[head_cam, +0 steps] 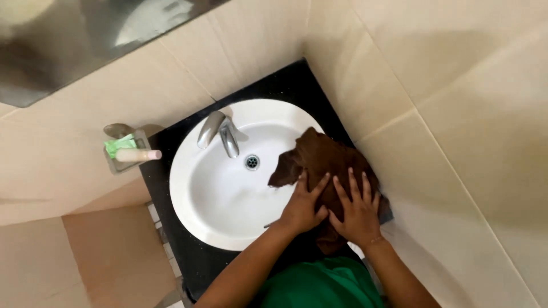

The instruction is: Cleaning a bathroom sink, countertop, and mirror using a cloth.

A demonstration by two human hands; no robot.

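A brown cloth (322, 157) lies spread over the right rim of a white oval sink (194, 188), partly hanging into the basin. My left hand (303, 204) presses flat on the cloth's near left part, fingers apart. Beside it, my right hand (358, 208) also lies flat on the cloth with fingers spread. Both hands touch at the thumbs. Neither hand grips the cloth.
A chrome tap (220, 134) stands at the sink's far rim, and the drain (252, 162) is in the basin. The sink sits in a black counter (279, 85) wedged in a beige tiled corner. A wall-mounted holder (123, 154) with a green item and a pale tube hangs left.
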